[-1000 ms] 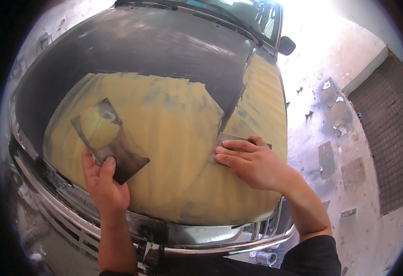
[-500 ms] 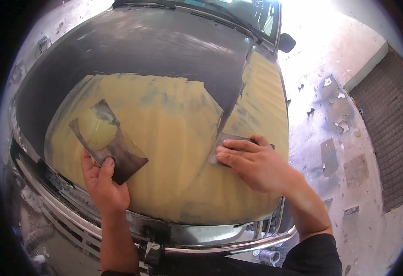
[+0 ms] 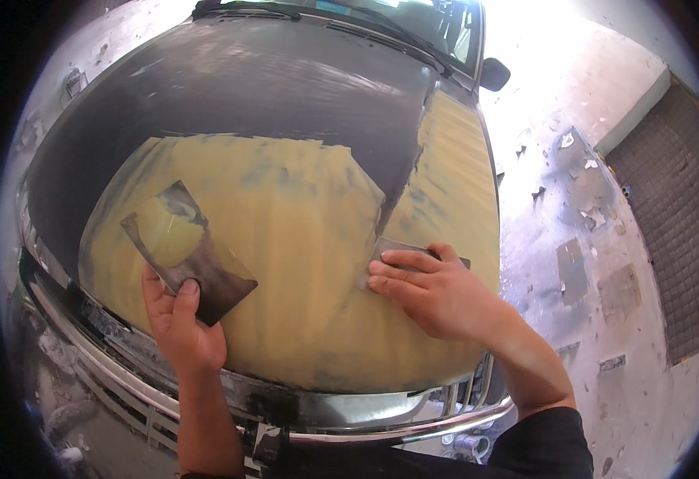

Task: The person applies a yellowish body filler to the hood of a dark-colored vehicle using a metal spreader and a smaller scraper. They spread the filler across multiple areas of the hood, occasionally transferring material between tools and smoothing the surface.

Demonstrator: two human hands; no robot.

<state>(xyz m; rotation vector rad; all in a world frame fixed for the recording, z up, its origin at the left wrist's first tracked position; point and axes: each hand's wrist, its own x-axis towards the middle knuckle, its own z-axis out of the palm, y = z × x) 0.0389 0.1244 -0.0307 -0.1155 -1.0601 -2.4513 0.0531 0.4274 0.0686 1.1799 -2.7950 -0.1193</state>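
Note:
My left hand [image 3: 186, 323] grips a dark flat putty spreader [image 3: 226, 287] by its lower edge, thumb on top. A smooth lump of yellow body filler [image 3: 170, 235] sits on its upper part. My right hand [image 3: 445, 291] holds a second flat spreader [image 3: 393, 249], its fingers laid across the blade and pressing it to the car hood. Beneath both hands, the front of the dark grey hood [image 3: 270, 80] is coated with a streaky layer of yellow filler [image 3: 285, 263]. The coat reaches over the seam onto the right fender [image 3: 457, 144].
The chrome front bumper [image 3: 413, 431] runs below the hood's front edge. At the far right of the car sticks out a side mirror [image 3: 495, 73]. To the right, a paint-spotted floor [image 3: 557, 263] leads to a dark quilted mat [image 3: 677, 215].
My right hand has slid its spreader slightly left and toward me over the filler. My left hand holds its spreader nearly still.

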